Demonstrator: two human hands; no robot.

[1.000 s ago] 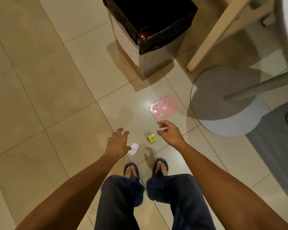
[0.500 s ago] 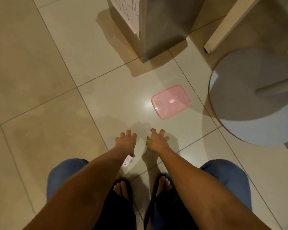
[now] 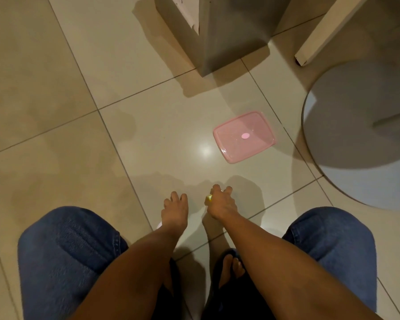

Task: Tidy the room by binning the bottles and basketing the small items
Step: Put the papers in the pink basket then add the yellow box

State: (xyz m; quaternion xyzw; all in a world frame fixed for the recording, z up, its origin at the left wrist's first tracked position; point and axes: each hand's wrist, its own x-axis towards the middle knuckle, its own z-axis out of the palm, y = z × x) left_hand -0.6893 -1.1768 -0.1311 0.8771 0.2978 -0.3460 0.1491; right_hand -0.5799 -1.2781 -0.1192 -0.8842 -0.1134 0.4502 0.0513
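On the far left the beige glossy tiled floor (image 3: pixel 56 112) lies bare, and a knee in blue denim (image 3: pixel 67 245) shows the person is crouched low. Next comes the left hand (image 3: pixel 174 212), pressed down toward the floor with its fingers (image 3: pixel 174 197) spread. A sliver of something small and white (image 3: pixel 159 225) peeps out at the wrist, but the hand hides it, so I cannot tell whether that grip has closed on anything.

Just beside it, the right hand (image 3: pixel 222 204) has its fingers curled around a small yellow cube-shaped item (image 3: pixel 209 197), of which only one corner shows at the thumb side. This grip looks closed on the cube, at or just above the floor.

Further right and beyond the hands, a flat pink translucent plastic container lid (image 3: pixel 244 136) lies on the tile, untouched. Behind it stands the grey square bin (image 3: pixel 236 42); to the right are a pale wooden furniture leg (image 3: pixel 319 40) and a round grey pedestal base (image 3: pixel 360 135).

No basket and no bottles are in view. My judgement: the small items are only now being gathered, the lid is yet to be collected, and everything has yet to reach the basket.
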